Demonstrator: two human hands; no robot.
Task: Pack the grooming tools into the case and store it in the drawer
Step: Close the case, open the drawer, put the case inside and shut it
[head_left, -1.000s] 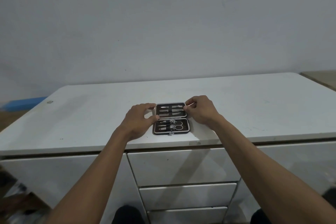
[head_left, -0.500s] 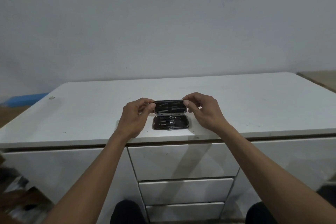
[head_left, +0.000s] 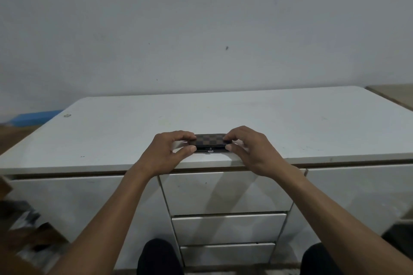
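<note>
Two hands, left (head_left: 164, 154) and right (head_left: 251, 149), each grip pinching an end of the closed checkered case (head_left: 209, 139) on the white cabinet top (head_left: 290, 127)

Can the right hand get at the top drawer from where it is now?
Probably yes. The right hand grips the case at the counter's front edge, and the shut top drawer sits directly beneath with nothing in front, though the hand must release first.

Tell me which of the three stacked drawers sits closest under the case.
The top drawer of the middle stack: it is the tallest and lies directly beneath the checkered case; all are closed.
</note>
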